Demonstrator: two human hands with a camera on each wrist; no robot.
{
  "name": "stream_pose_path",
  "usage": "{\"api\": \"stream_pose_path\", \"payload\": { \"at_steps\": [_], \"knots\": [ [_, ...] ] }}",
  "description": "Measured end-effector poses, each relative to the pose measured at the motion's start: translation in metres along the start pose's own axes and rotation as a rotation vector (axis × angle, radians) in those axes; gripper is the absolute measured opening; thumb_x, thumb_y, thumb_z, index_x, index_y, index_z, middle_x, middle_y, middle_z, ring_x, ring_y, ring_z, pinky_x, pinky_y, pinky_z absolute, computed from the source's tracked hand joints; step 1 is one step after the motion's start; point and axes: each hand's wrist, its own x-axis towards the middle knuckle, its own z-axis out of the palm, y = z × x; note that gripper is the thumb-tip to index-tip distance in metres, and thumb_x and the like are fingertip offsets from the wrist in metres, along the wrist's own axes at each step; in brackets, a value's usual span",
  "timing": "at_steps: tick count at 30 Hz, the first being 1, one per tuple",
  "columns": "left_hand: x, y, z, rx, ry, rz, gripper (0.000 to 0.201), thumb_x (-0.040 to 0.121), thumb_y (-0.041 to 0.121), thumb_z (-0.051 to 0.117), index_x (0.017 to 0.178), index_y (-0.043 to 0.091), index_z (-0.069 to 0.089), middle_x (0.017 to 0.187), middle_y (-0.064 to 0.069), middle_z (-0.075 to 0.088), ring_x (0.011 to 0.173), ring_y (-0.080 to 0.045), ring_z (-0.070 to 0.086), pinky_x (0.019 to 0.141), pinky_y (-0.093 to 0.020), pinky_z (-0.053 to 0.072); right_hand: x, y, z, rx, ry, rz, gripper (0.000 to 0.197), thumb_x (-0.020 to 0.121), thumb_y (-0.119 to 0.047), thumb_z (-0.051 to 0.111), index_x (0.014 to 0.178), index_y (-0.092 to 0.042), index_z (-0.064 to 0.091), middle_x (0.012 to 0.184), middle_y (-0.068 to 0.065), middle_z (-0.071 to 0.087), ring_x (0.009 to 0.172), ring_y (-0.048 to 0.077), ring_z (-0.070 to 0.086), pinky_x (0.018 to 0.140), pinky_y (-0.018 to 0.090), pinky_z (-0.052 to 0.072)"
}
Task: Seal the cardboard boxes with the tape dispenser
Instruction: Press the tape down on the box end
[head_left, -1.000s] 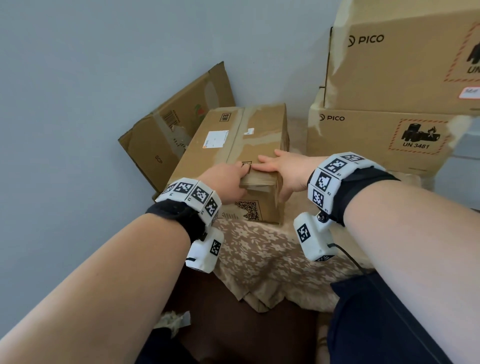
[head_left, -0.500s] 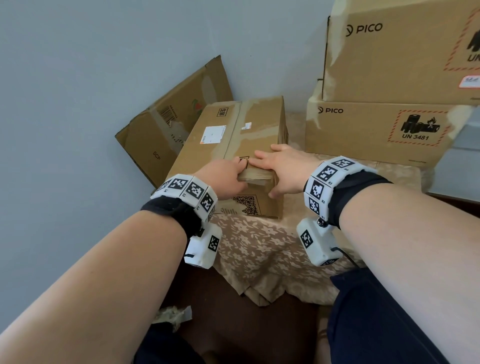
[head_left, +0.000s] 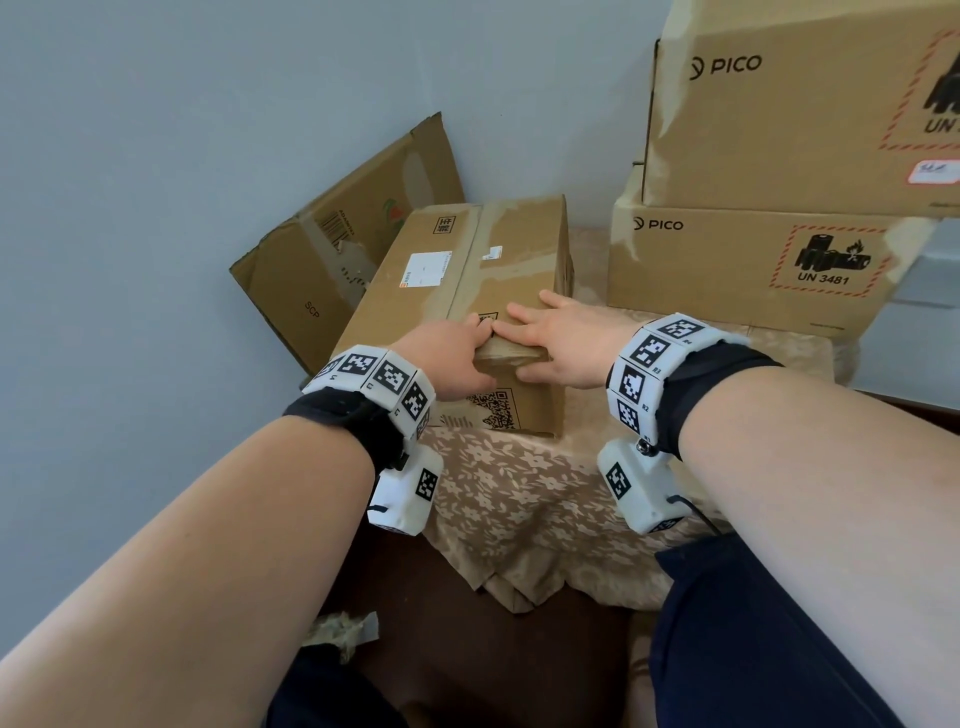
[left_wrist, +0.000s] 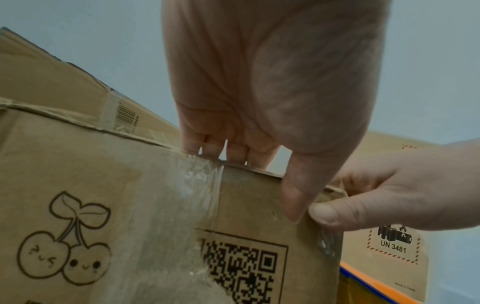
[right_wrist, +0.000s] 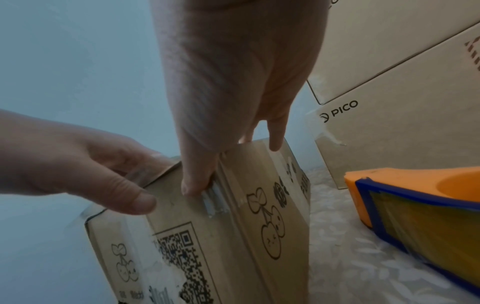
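Observation:
A small cardboard box (head_left: 467, 270) with cherry drawings and a QR code stands on the cloth-covered table. My left hand (head_left: 480, 353) pinches its near top edge, fingers on top and thumb on the front face. My right hand (head_left: 524, 343) lies beside it, straight fingers flat on the top and thumb pressing the front. Under the right thumb runs a strip of wrinkled clear tape (right_wrist: 215, 201) over the edge. The orange and blue tape dispenser (right_wrist: 415, 205) lies on the cloth to the right of the box, held by neither hand. It is hidden in the head view.
Two large PICO boxes (head_left: 727, 270) are stacked at the back right. A flattened carton (head_left: 337, 249) leans on the grey wall behind the small box. The floral cloth (head_left: 519, 493) hangs over the table's near edge. A crumpled tape scrap (head_left: 343, 626) lies low by my left arm.
Both hands stay at the box's near top edge. The right hand's fingers have shifted slightly along the edge toward the left hand. The head view has drifted a little.

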Motion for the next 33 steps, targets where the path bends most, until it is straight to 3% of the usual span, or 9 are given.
{"api": "stream_pose_path", "payload": {
  "at_steps": [2,7,20,23,28,33],
  "knots": [
    [0.001,-0.001,0.001,-0.011,0.009,0.003,0.070,0.089,0.040,0.057,0.147,0.013,0.027,0.149,-0.007,0.033,0.123,-0.025,0.047,0.099,-0.035,0.042,-0.002,-0.001,0.000,-0.013,-0.002,0.001,0.062,0.100,-0.049,0.033,0.151,-0.039,-0.001,0.161,-0.010,0.000,0.148,0.027,-0.001,0.116,0.048,0.018],
    [0.004,-0.005,0.004,-0.019,0.008,0.004,0.081,0.089,0.038,0.058,0.153,0.017,0.012,0.159,-0.004,0.012,0.129,-0.026,0.042,0.098,-0.029,0.038,-0.003,-0.004,0.000,-0.049,-0.005,0.005,0.059,0.102,-0.048,0.026,0.152,-0.035,-0.002,0.161,-0.009,0.000,0.148,0.028,0.000,0.116,0.046,0.018],
    [0.005,-0.008,0.010,-0.032,0.028,0.013,0.080,0.089,0.024,0.058,0.152,0.018,0.011,0.159,0.000,0.012,0.129,-0.025,0.043,0.098,-0.030,0.039,-0.002,-0.003,0.000,-0.038,-0.007,-0.008,0.057,0.102,-0.048,0.023,0.152,-0.036,-0.001,0.161,-0.009,0.001,0.148,0.028,0.000,0.116,0.049,0.020],
    [0.003,-0.010,0.010,-0.038,0.037,0.008,0.084,0.088,0.021,0.060,0.153,0.021,0.007,0.160,0.002,0.008,0.134,-0.023,0.038,0.104,-0.031,0.037,-0.001,-0.003,-0.006,-0.038,-0.042,0.000,0.065,0.099,-0.053,0.033,0.152,-0.038,-0.001,0.161,-0.010,0.000,0.148,0.027,0.000,0.115,0.050,0.021],
    [0.003,-0.009,0.010,-0.034,0.040,-0.002,0.088,0.087,0.020,0.062,0.153,0.021,0.003,0.160,0.004,0.005,0.135,-0.021,0.036,0.106,-0.031,0.036,0.000,-0.007,-0.008,-0.120,-0.049,0.030,0.102,0.082,-0.051,0.067,0.153,-0.029,-0.003,0.160,-0.012,0.000,0.148,0.026,0.002,0.112,0.048,0.031],
    [0.003,-0.009,0.012,-0.026,0.034,-0.008,0.091,0.085,0.022,0.064,0.153,0.022,0.002,0.160,0.004,0.005,0.134,-0.021,0.038,0.104,-0.031,0.037,0.001,-0.008,-0.001,-0.136,0.024,0.054,0.095,0.085,-0.041,0.068,0.153,-0.029,0.002,0.160,-0.014,0.004,0.148,0.024,0.007,0.105,0.046,0.041]
  ]
}}
